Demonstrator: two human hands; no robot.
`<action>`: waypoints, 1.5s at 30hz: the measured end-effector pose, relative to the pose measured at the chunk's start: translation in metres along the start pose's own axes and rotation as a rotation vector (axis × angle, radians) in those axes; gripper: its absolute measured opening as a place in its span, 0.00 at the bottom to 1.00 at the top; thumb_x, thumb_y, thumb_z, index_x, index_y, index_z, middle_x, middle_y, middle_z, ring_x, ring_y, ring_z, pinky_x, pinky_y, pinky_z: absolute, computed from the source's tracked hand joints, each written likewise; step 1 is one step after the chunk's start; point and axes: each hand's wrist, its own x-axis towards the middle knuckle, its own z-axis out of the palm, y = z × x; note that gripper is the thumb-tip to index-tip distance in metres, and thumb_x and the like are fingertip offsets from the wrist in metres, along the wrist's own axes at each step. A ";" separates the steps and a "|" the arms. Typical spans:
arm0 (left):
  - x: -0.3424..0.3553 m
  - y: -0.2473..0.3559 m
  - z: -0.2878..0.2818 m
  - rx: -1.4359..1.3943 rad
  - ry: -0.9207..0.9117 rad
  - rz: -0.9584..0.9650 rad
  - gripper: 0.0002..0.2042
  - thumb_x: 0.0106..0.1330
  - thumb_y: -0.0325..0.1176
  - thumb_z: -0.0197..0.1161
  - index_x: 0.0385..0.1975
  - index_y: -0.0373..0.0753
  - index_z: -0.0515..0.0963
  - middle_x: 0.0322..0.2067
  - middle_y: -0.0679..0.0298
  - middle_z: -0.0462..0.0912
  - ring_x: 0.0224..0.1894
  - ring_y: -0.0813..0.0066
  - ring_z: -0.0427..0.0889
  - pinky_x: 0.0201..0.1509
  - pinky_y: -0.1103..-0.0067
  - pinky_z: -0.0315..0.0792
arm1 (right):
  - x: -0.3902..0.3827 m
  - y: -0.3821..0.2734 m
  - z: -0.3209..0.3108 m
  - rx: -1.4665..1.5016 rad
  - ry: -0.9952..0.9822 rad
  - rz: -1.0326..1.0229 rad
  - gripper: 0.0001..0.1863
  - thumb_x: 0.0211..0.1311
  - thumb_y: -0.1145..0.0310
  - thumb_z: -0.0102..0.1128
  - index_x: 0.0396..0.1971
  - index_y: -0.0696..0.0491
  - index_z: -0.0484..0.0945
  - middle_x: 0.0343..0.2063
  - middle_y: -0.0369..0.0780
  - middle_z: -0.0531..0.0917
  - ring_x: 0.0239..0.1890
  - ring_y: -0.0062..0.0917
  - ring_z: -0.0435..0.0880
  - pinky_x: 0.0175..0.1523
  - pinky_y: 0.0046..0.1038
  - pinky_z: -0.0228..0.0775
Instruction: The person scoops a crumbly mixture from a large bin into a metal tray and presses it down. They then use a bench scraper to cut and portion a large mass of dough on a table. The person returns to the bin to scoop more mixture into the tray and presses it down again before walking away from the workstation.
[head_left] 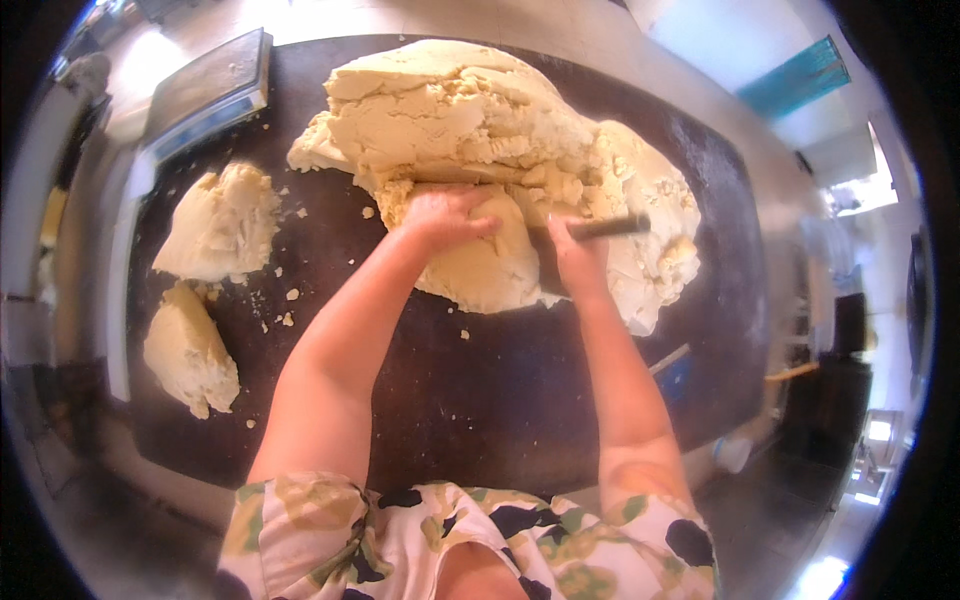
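Note:
A large mound of pale yellow dough (450, 110) lies on the dark tabletop in front of me. My left hand (447, 216) rests on a rounded dough portion (490, 262) at its near side, thumb stretched out and some fingertips hidden against the dough. In my right hand (578, 256) is a broad-bladed knife, its dark handle (612, 227) pointing right. The blade stands in the dough beside that portion, partly hidden by dough and hand. More dough (648, 215) spreads to the right of the knife.
Two separate dough chunks, an upper one (220, 222) and a lower one (190, 350), sit at the left with crumbs around them. A flat-topped scale (208, 88) stands at the far left. A blue object (672, 378) lies near the table's right side.

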 end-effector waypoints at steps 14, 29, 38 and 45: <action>-0.176 -0.010 -0.026 0.037 0.770 0.365 0.17 0.64 0.41 0.58 0.47 0.38 0.79 0.55 0.55 0.74 0.58 0.56 0.71 0.62 0.64 0.60 | -0.157 -0.095 -0.052 0.615 -0.212 -0.200 0.08 0.60 0.69 0.64 0.35 0.59 0.82 0.30 0.41 0.84 0.31 0.22 0.81 0.38 0.21 0.73; -0.306 -0.222 -0.034 -0.209 0.348 -0.342 0.21 0.66 0.38 0.59 0.58 0.42 0.72 0.61 0.58 0.69 0.65 0.66 0.65 0.65 0.68 0.60 | -0.029 -0.090 -0.190 0.210 -0.203 -0.024 0.12 0.56 0.71 0.66 0.41 0.55 0.84 0.32 0.37 0.85 0.34 0.16 0.79 0.40 0.20 0.72; -0.100 0.094 -0.112 -0.390 0.401 0.293 0.31 0.57 0.36 0.69 0.61 0.39 0.68 0.60 0.59 0.71 0.64 0.69 0.66 0.68 0.71 0.57 | 0.102 -0.058 -0.121 -0.284 -0.652 -0.180 0.13 0.59 0.56 0.62 0.39 0.48 0.82 0.34 0.39 0.84 0.34 0.23 0.81 0.39 0.28 0.76; 0.052 0.209 -0.083 -1.026 0.303 0.364 0.11 0.58 0.42 0.69 0.29 0.43 0.79 0.25 0.66 0.81 0.25 0.82 0.77 0.27 0.85 0.70 | 0.153 -0.043 -0.080 0.052 -0.559 -0.509 0.18 0.57 0.69 0.60 0.48 0.54 0.71 0.46 0.42 0.76 0.50 0.25 0.74 0.55 0.29 0.65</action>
